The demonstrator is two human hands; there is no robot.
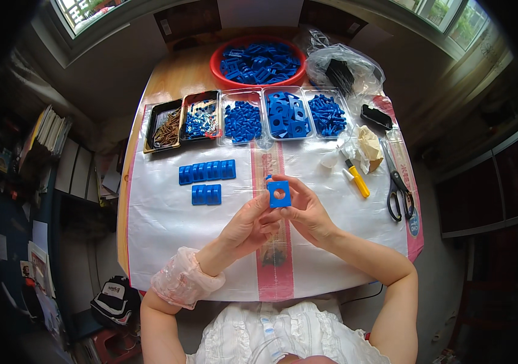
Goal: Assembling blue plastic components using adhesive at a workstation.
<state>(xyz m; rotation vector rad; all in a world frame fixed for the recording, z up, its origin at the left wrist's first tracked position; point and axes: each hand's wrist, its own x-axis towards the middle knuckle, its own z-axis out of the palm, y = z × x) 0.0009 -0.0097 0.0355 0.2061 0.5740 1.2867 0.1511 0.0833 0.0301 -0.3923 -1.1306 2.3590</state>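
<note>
Table under white plastic sheet. Red bowl of blue parts at far edge; clear bag of black pieces beside it. Row of five trays in front: brown screws, mixed bits, three lots of blue parts. Two rows of joined blue blocks on sheet, left of hands. Scissors and yellow knife to right. Left hand and right hand raised above sheet centre, fingers curled, together pinching square blue plate with round hole, held by its edges.
</note>
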